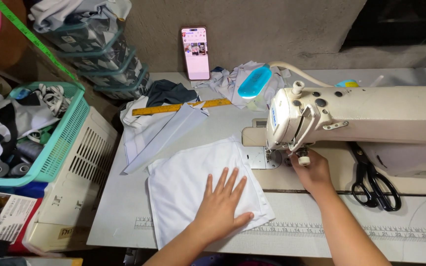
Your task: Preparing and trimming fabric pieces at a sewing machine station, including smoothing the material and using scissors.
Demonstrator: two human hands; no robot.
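A folded piece of white fabric (188, 180) lies flat on the sewing table (119, 197), its right edge by the needle plate. My left hand (223, 202) rests palm down on it, fingers spread. My right hand (311, 170) reaches under the head of the cream sewing machine (361, 116), fingers curled near the presser foot area; what it touches is hidden by the machine.
Black scissors (373, 182) lie on the machine bed at right. A yellow ruler (181, 106) and loose cloth pieces (166, 128) sit behind. A phone (195, 52) leans on the wall. A teal basket (50, 133) with thread spools stands left.
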